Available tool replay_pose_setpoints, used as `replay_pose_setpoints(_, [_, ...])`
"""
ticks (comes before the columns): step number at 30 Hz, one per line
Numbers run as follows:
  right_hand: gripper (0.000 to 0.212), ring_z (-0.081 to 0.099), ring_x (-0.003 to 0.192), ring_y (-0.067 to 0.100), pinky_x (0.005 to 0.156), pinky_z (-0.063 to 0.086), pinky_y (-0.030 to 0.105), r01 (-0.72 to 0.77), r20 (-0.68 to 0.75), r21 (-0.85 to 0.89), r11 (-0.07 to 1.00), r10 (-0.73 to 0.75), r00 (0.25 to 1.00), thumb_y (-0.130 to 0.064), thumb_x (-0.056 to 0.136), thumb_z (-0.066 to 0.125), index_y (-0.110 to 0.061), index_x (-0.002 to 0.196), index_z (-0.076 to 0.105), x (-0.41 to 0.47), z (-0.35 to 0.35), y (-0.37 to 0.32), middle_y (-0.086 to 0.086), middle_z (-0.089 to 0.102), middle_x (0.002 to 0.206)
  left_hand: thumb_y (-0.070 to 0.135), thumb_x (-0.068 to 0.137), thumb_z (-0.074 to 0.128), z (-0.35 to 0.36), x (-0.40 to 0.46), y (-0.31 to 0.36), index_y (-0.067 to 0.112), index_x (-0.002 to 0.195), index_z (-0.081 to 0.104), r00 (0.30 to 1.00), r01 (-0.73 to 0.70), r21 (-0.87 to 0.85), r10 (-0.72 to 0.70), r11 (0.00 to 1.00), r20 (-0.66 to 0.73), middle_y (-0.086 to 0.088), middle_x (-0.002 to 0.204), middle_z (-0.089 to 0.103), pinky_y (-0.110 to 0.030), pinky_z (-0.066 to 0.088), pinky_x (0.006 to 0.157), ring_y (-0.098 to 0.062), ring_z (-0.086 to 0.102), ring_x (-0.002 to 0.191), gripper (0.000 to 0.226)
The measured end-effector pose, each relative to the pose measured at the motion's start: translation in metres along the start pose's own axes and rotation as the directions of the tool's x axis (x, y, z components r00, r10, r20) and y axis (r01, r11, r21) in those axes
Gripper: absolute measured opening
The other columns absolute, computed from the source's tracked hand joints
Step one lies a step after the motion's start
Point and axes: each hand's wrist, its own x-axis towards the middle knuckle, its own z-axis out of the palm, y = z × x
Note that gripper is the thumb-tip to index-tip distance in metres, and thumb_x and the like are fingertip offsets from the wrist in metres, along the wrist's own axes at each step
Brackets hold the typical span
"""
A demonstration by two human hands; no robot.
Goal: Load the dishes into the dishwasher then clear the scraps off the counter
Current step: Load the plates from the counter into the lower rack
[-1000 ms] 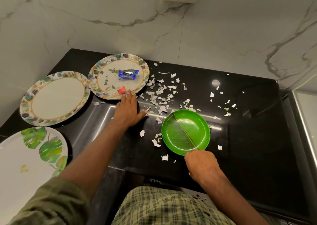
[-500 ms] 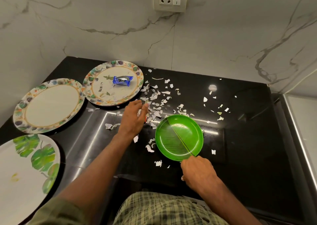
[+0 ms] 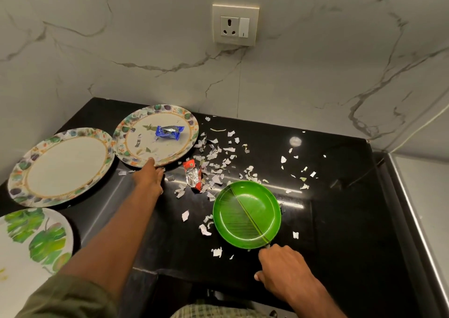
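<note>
The left hand (image 3: 148,178) has left the paper scraps (image 3: 213,158) and now touches the near rim of the floral plate (image 3: 189,126), fingers extended, while the right hand (image 3: 281,266) grips the green plate (image 3: 246,214) at the counter (image 3: 340,220) front edge, a red wrapper (image 3: 193,175) lying between.

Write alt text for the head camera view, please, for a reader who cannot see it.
A person's left hand touches the rim of a floral plate holding a blue wrapper, while the right hand grips a green plate on a black counter strewn with paper scraps.
</note>
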Motion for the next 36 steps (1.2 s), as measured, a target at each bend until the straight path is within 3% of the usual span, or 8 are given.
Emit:
replay_pose_setpoints(6, [0.041,0.06,0.126,0.036,0.1,0.049,0.043,0.008,0.023,-0.013,1.0,-0.008,1.0,-0.043,0.101,0.063,-0.012,0.129,0.064,0.001,-0.002,-0.005,0.013,0.063,0.134,0.011,0.104,0.06,0.011,0.021,0.011,0.015,0.147,0.053,0.994,0.1,-0.02,-0.101,0.995,-0.038,-0.008,0.139,0.064,-0.025,0.058,0.08,-0.02,0.068,0.112,0.043])
replay_pose_setpoints(10, [0.042,0.058,0.128,0.035,0.103,0.048,0.044,-0.001,0.021,0.024,1.0,0.001,1.0,-0.044,0.102,0.061,-0.013,0.13,0.063,0.0,-0.003,-0.002,0.012,0.061,0.137,-0.007,0.096,0.053,0.013,0.017,0.016,0.007,0.14,0.055,0.995,0.069,0.002,-0.068,0.998,-0.074,-0.012,0.134,0.064,-0.014,0.05,0.045,-0.015,0.064,0.078,0.047])
replay_pose_setpoints(14, [0.048,0.053,0.134,0.036,0.107,0.045,0.044,-0.007,0.052,0.067,0.998,0.003,0.999,-0.045,0.101,0.061,-0.012,0.137,0.06,0.003,-0.006,-0.003,0.013,0.055,0.144,-0.011,0.077,0.046,0.01,-0.002,0.022,0.01,0.127,0.056,0.996,0.071,-0.093,-0.075,0.993,-0.042,-0.011,0.124,0.064,-0.015,0.036,0.037,-0.013,0.053,0.066,0.056])
replay_pose_setpoints(17, [0.052,0.049,0.139,0.035,0.111,0.042,0.043,-0.013,0.071,0.085,0.996,0.007,0.997,-0.045,0.102,0.059,-0.013,0.142,0.056,0.006,-0.009,-0.003,0.012,0.051,0.149,-0.012,0.072,0.043,0.001,-0.008,0.017,0.011,0.117,0.054,0.997,0.076,-0.061,-0.078,0.995,-0.024,-0.01,0.119,0.063,-0.014,0.026,0.034,-0.012,0.045,0.059,0.051])
replay_pose_setpoints(22, [0.054,0.045,0.144,0.029,0.114,0.038,0.038,-0.019,0.017,0.163,0.986,0.016,1.0,-0.04,0.109,0.044,-0.022,0.159,0.035,0.015,-0.003,-0.002,0.008,0.04,0.161,0.0,0.097,0.061,-0.019,-0.009,0.002,0.007,0.135,0.057,0.999,0.046,0.079,-0.047,0.996,0.003,-0.015,0.122,0.066,-0.014,0.04,0.036,-0.016,0.053,0.064,0.039])
replay_pose_setpoints(28, [0.052,0.043,0.146,0.029,0.116,0.035,0.037,-0.009,0.009,0.169,0.986,0.008,1.0,-0.039,0.112,0.036,-0.024,0.161,0.032,0.023,-0.003,0.0,0.007,0.038,0.163,0.002,0.105,0.052,-0.023,-0.019,0.007,0.006,0.14,0.053,0.998,-0.029,0.187,0.017,0.982,0.066,-0.019,0.126,0.066,-0.02,0.053,0.042,-0.025,0.066,0.08,0.035])
replay_pose_setpoints(36, [0.051,0.042,0.147,0.026,0.117,0.033,0.033,0.005,0.013,0.136,0.991,-0.007,1.0,-0.043,0.114,0.029,-0.028,0.163,0.028,0.024,-0.007,0.002,0.003,0.032,0.167,0.0,0.108,0.046,-0.026,-0.026,0.016,0.003,0.146,0.044,0.992,0.021,0.392,-0.068,0.92,0.106,-0.029,0.128,0.065,-0.034,0.06,0.042,-0.038,0.07,0.08,0.038])
